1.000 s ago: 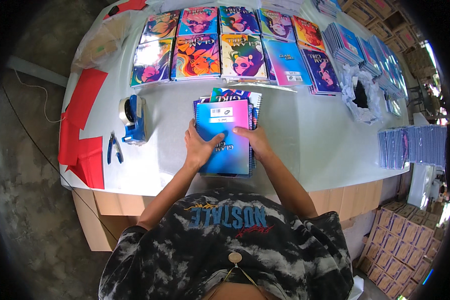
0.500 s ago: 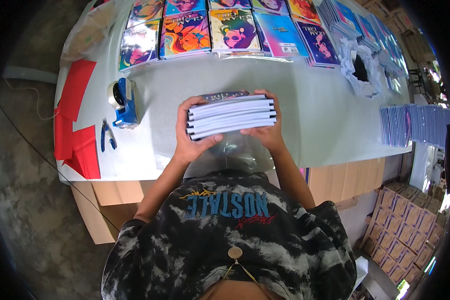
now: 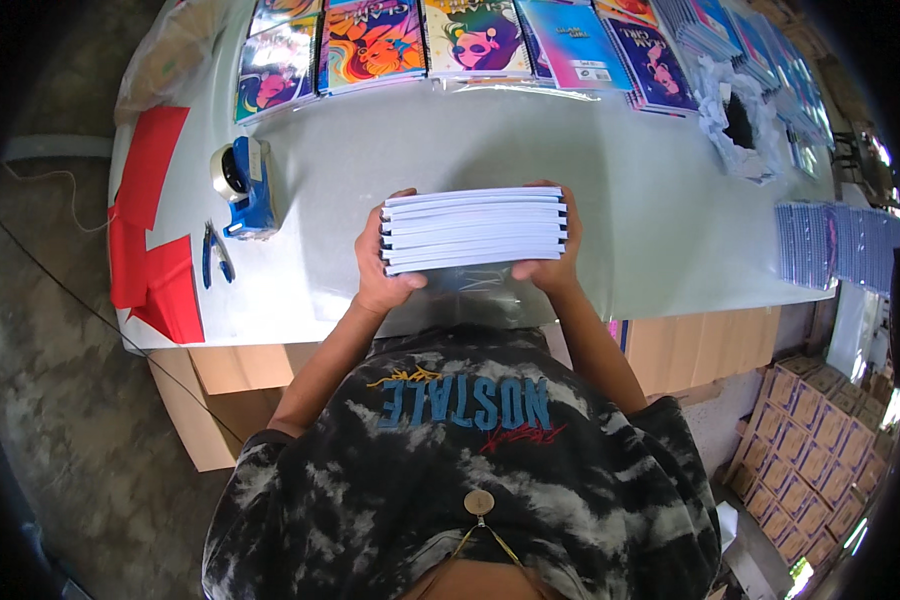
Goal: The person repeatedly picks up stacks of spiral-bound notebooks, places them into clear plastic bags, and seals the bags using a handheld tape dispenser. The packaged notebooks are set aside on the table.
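Observation:
Between my two hands is a stack of several spiral notebooks, held on edge so that their white page edges face up toward me. My left hand grips the left end, thumb on the near side and fingers round the far side. At the right end my right hand grips in the same way. The covers of the stack are hidden from this angle. Under and just in front of it, a clear plastic sheet or bag lies at the table's near edge.
Rows of colourful notebooks line the far side of the white table. To the left are a blue tape dispenser, blue nippers and red sheets. Rightward lie crumpled plastic and a row of upright notebooks.
Both hands have tilted and squared the stack, and its far cover no longer shows. The notebooks' edges now lie more even. The whole view has shifted slightly.

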